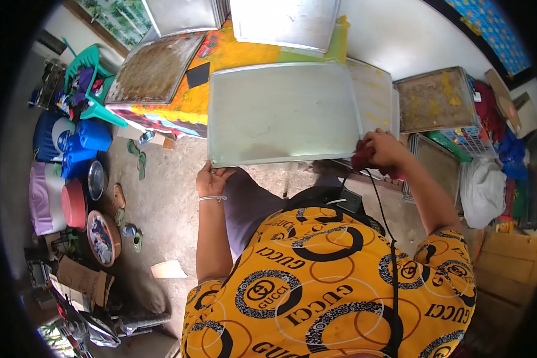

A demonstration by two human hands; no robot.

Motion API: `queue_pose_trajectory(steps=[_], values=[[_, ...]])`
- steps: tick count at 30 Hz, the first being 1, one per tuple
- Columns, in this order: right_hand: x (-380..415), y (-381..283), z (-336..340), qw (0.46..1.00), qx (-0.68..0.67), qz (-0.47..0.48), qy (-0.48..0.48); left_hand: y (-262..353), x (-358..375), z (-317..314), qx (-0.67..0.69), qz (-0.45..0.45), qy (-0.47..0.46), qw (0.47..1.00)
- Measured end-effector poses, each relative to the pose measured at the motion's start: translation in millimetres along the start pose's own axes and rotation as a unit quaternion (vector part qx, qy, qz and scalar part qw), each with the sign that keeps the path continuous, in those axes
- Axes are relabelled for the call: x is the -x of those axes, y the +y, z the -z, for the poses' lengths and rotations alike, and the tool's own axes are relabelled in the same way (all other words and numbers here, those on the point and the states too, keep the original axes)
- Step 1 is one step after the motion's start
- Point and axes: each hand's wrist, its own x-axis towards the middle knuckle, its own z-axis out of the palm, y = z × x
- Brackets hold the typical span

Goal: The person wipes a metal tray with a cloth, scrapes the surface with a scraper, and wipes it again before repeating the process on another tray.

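Observation:
A large, shallow metal tray (280, 113) lies in front of me, its near edge toward my body. My left hand (211, 181) grips its near left corner, with the fingertips partly hidden under the edge. At the near right corner, my right hand (385, 150) is closed around a dark red cloth (361, 156), which touches the tray's rim. Another tray with yellow smears (373, 98) shows beyond the right edge of the first one.
A table with a colourful cloth (238, 51) bears a stained brown tray (155, 68) and upright silvery trays (286, 21). A yellow-marked tray (432, 101) rests on a crate (468, 140) at right. Left are a green chair (89, 65), basins (104, 238) and sandals (141, 166).

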Motion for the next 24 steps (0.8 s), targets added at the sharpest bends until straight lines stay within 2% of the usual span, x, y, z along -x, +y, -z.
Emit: queue_pose_trajectory(steps=[3,4,5,6,7,8,9,10,11,13,15,17,19,20,23,24], values=[[43,38,-12,0.995,-0.014,-0.085,0.056,9,-4,11,-0.032,0.026,-0.07,0.997],[58,57,-18,0.981,-0.131,-0.144,0.024,11,0,14,-0.072,0.02,-0.084,0.994],[73,73,-26,0.948,-0.246,-0.201,-0.01,14,4,17,-0.084,-0.025,-0.051,0.995],[96,74,-44,0.849,-0.458,-0.263,0.026,16,8,21,-0.097,-0.069,-0.017,0.993],[119,77,-63,0.699,-0.636,-0.314,0.091,18,13,25,-0.111,-0.113,0.017,0.987],[135,103,-107,0.736,-0.578,-0.348,0.057,21,22,29,-0.179,-0.16,0.08,0.967],[155,133,-174,0.869,-0.333,-0.365,-0.029,22,29,32,-0.244,-0.207,0.14,0.937],[178,149,-232,0.916,-0.141,-0.366,-0.085,22,24,52,-0.33,-0.262,0.166,0.892],[205,156,-280,0.918,-0.074,-0.374,-0.108,20,12,84,-0.412,-0.314,0.192,0.834],[241,134,-286,0.852,-0.086,-0.497,-0.139,6,-11,154,-0.521,-0.243,0.302,0.76],[261,125,-286,0.817,-0.097,-0.551,-0.136,-22,6,175,-0.425,-0.082,0.158,0.887],[273,125,-285,0.804,-0.095,-0.574,-0.125,-74,19,157,-0.588,-0.158,0.162,0.777],[281,130,-281,0.796,-0.087,-0.587,-0.118,-91,76,91,-0.759,-0.234,0.109,0.598],[288,133,-286,0.791,-0.085,-0.593,-0.12,-85,105,70,-0.83,-0.258,0.078,0.488],[297,137,-287,0.78,-0.076,-0.611,-0.111,-46,104,79,-0.863,-0.406,-0.134,0.271],[297,133,-281,0.777,-0.071,-0.617,-0.103,-28,64,124,-0.729,-0.336,-0.193,0.564]])
